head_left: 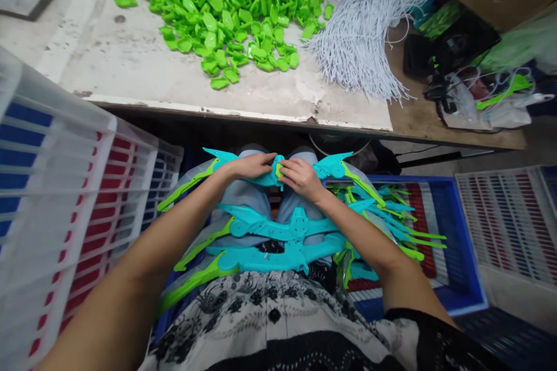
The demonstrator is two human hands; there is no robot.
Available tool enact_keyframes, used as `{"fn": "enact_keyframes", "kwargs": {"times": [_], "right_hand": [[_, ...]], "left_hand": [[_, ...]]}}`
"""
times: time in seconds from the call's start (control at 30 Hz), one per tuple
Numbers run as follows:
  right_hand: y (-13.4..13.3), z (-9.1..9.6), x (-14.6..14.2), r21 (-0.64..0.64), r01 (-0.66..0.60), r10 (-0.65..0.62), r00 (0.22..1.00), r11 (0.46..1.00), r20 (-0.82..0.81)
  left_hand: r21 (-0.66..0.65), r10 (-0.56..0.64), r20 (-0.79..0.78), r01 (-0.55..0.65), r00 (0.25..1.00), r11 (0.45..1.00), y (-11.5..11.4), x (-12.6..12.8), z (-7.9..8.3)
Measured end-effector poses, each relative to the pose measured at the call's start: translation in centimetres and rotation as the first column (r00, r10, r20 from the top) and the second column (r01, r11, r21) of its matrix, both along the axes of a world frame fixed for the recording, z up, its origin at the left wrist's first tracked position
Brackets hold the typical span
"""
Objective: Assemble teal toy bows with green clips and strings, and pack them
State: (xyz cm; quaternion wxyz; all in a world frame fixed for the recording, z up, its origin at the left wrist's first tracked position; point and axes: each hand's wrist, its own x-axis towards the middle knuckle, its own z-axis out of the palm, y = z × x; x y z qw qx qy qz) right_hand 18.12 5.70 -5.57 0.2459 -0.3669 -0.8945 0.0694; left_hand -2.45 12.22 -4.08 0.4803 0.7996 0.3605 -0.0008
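One toy bow (270,178): over lap (250,198), long axis left-right, middle at fingertips.
Left hand (253,166): fingers closed on bow.
Right hand (303,178): nearer green clip (279,171), fingers bent against it; pinch unclear.

The toy bow (270,178) lies crosswise above the person's knees (256,196), just in front of the bench (243,105) and lower than its edge. Its body is turquoise, with a narrow upright block at the middle and a pointed wing at either side, each tip slanting up and outward. Beside each wing a slim lime-green arm leaves a rounded joint and slopes outward and back toward the person, so the whole spreads wide. A small green piece (279,170) sits against the central block; fingers partly cover it, and whether it is fully seated cannot be told.
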Motion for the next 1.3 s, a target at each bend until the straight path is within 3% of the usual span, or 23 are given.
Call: {"fn": "enact_keyframes", "kwargs": {"times": [0.17, 0.3, 0.37, 0.43, 0.53, 0.6, 0.67, 0.77, 0.83, 0.93, 1.03, 1.13, 1.3], "right_hand": [[-0.4, 0.1, -0.4, -0.046, 0.082, -0.084, 0.996, 0.996, -0.042], [-1.4, 0.2, -0.3, -0.181, 0.167, -0.185, 0.979, 0.969, -0.088], [-1.4, 0.5, -0.5, -0.289, 0.288, -0.324, 0.942, 0.913, -0.084], [-0.9, 1.0, -0.8, -0.42, 0.386, -0.424, 0.906, 0.821, 0.002], [0.0, 1.7, -1.3, -0.547, 0.433, -0.41, 0.896, 0.717, 0.173], [0.3, 1.8, -1.3, -0.552, 0.431, -0.38, 0.9, 0.714, 0.212], [0.4, 1.9, -0.9, -0.523, 0.399, -0.346, 0.917, 0.753, 0.2], [1.5, 3.1, -0.2, -0.423, 0.339, -0.333, 0.939, 0.84, 0.092], [3.6, 4.7, -0.3, -0.291, 0.351, -0.37, 0.929, 0.89, -0.014], [9.1, 7.4, -1.8, -0.077, 0.383, -0.388, 0.918, 0.921, -0.077], [15.9, 8.9, -4.4, 0.016, 0.375, -0.373, 0.925, 0.927, -0.07], [21.7, 8.9, -7.2, 0.018, 0.401, -0.399, 0.915, 0.916, -0.065], [26.3, 8.0, -9.5, -0.078, 0.494, -0.495, 0.869, 0.866, 0.004]], "left_hand": [[-0.185, 0.164, 0.053, -0.152, 0.985, 0.971, 0.3, 0.6, 0.1], [-0.285, 0.21, 0.144, -0.162, 0.967, 0.945, -0.2, 1.6, -0.1], [-0.313, 0.243, 0.15, -0.187, 0.958, 0.931, -0.3, 1.8, -0.2], [-0.343, 0.28, 0.142, -0.217, 0.95, 0.914, -0.2, 1.9, -0.3], [-0.331, 0.279, 0.148, -0.218, 0.949, 0.918, 0.0, 1.9, -0.5], [-0.193, 0.268, 0.116, -0.243, 0.956, 0.951, -0.5, 2.0, -0.4], [0.084, 0.319, 0.041, -0.321, 0.947, 0.943, -1.8, 2.0, -0.2], [0.498, 0.348, -0.03, -0.288, 0.937, 0.818, -5.0, 1.9, -0.3], [0.634, 0.246, -0.072, -0.146, 0.966, 0.759, -6.9, 1.9, -0.7], [0.679, 0.16, -0.196, 0.017, 0.968, 0.734, -7.8, 1.9, -1.3], [0.617, 0.165, -0.295, 0.056, 0.941, 0.785, -6.6, 2.1, -0.6], [0.501, 0.141, -0.259, 0.008, 0.955, 0.865, -4.7, 2.1, 1.2], [0.319, 0.104, -0.087, -0.071, 0.991, 0.945, -1.5, 1.5, 2.7]]}}
